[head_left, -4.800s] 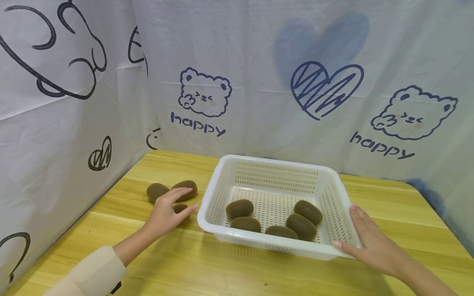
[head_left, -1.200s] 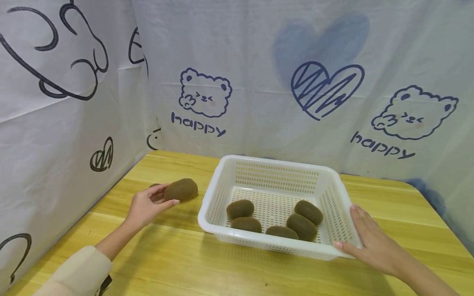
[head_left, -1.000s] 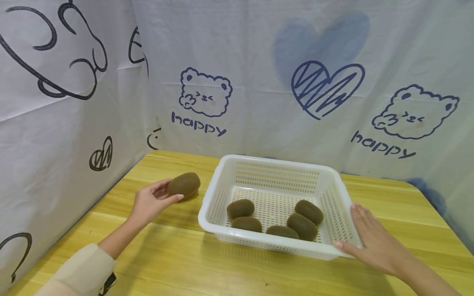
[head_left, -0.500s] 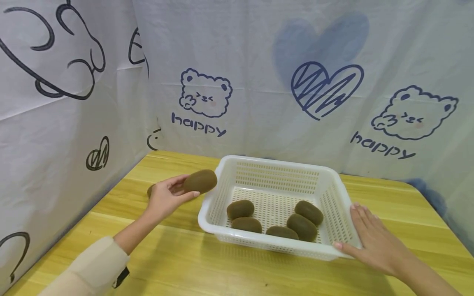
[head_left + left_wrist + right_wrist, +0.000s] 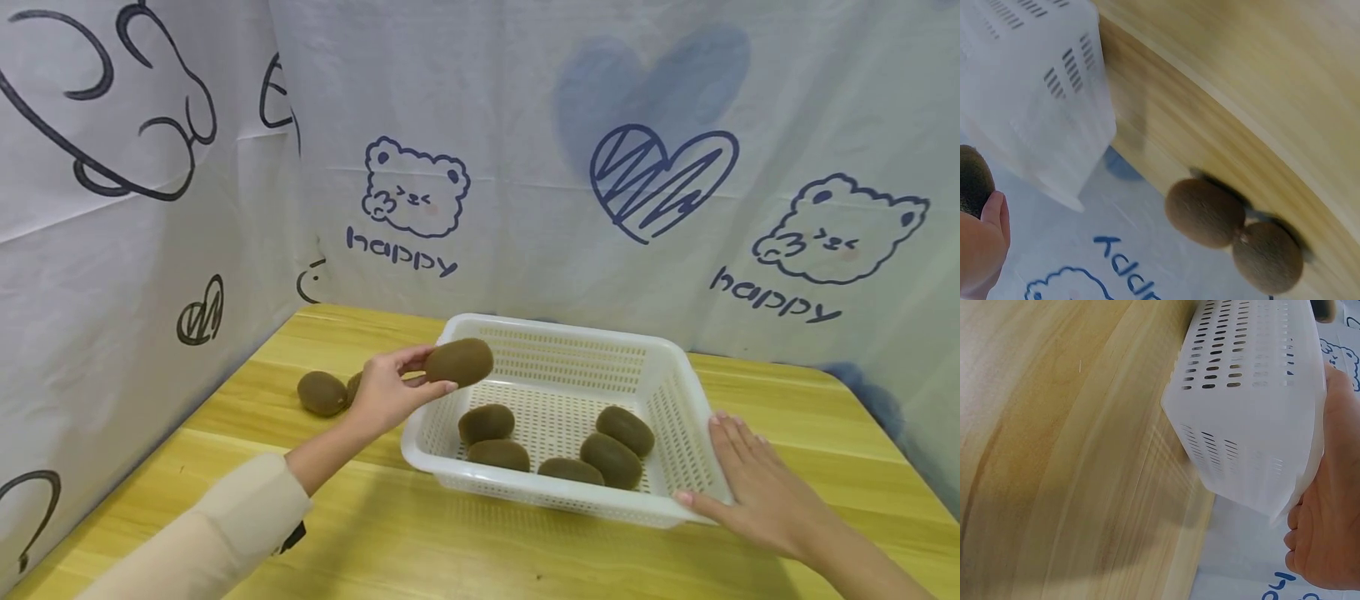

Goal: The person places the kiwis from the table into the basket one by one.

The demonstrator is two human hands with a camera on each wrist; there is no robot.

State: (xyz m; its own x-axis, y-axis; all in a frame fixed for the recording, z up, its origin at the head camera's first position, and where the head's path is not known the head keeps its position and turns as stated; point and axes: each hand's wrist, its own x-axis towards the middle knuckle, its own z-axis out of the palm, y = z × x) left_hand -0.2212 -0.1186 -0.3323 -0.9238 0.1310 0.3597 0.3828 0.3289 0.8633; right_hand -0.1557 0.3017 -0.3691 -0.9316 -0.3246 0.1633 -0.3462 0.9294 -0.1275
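Observation:
In the head view my left hand [image 5: 386,396] pinches a brown kiwi [image 5: 460,362] between thumb and fingers. The fruit hangs over the left rim of a white plastic basket [image 5: 555,496], above its inside. In the left wrist view, part of that hand [image 5: 985,250] and the kiwi's end show at the left edge. My right hand [image 5: 765,492] holds the basket's right rim, its thumb by the front corner. The right wrist view shows its curled fingers [image 5: 1293,540] against the outside, beneath the rim. Several kiwis [image 5: 611,458] lie inside the basket, grouped left and right along the front.
Two more kiwis lie on the wooden table [image 5: 420,550] left of the basket: one whole kiwi [image 5: 322,393] and one kiwi [image 5: 353,387] partly behind my left hand. A white printed cloth [image 5: 525,250] hangs behind the table and along its left side.
My left hand took hold of a kiwi from the group on the left, lifted it and carried it right, over the basket's rim. My right hand and the basket stayed put.

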